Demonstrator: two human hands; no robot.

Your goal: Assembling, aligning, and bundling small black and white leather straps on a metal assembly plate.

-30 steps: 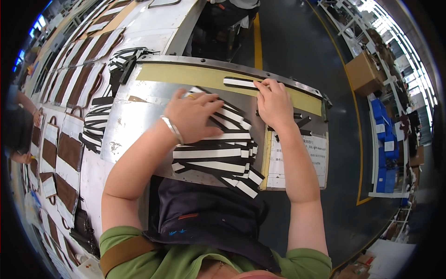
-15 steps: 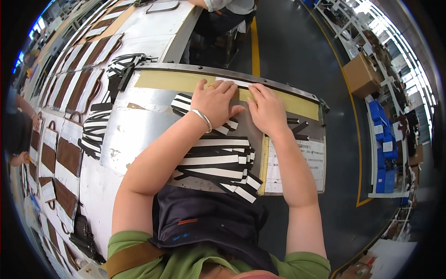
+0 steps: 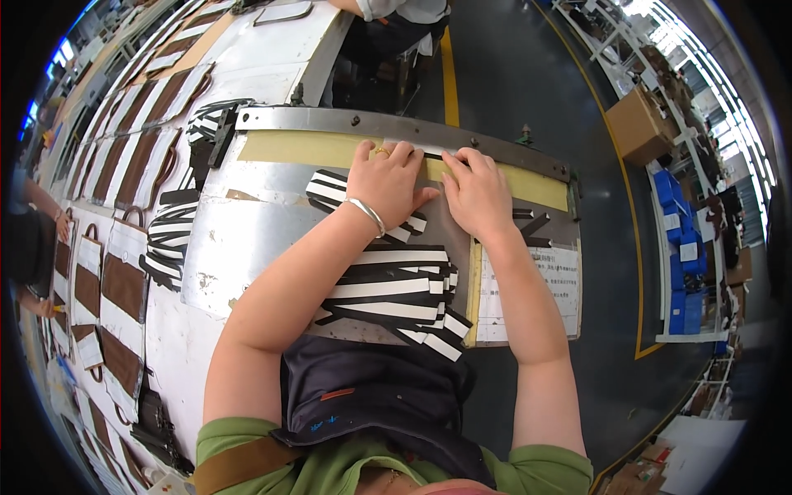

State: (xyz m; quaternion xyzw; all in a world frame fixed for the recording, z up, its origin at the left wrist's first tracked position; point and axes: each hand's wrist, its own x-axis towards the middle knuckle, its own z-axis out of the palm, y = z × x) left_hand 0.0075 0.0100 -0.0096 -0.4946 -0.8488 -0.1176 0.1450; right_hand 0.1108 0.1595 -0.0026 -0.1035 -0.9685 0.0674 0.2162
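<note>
Both my hands are at the far side of a metal work plate (image 3: 223,239), over a yellow band along a long steel bar. My left hand (image 3: 382,183), with a silver bangle at its wrist, has bent fingers pressed on a thin black-edged strip (image 3: 431,156). Close beside it, my right hand (image 3: 474,194) pinches the strip with its fingertips down. Most of this strip is hidden beneath my fingers. Under and beside my left forearm lies a pile of black-and-white strips (image 3: 392,285). A smaller bunch of strips (image 3: 326,188) is next to my left wrist.
The steel bar (image 3: 355,121) runs across the plate's far edge. A printed sheet (image 3: 528,297) lies under my right forearm. More strips (image 3: 173,231) and striped brown-and-white bag panels (image 3: 124,280) cover the left table. Another person (image 3: 396,41) stands beyond; shelving with blue bins (image 3: 685,247) is right.
More of the steel bar's front face shows now, and it looks thicker. My hands stay close together on the strip; the view has shifted slightly.
</note>
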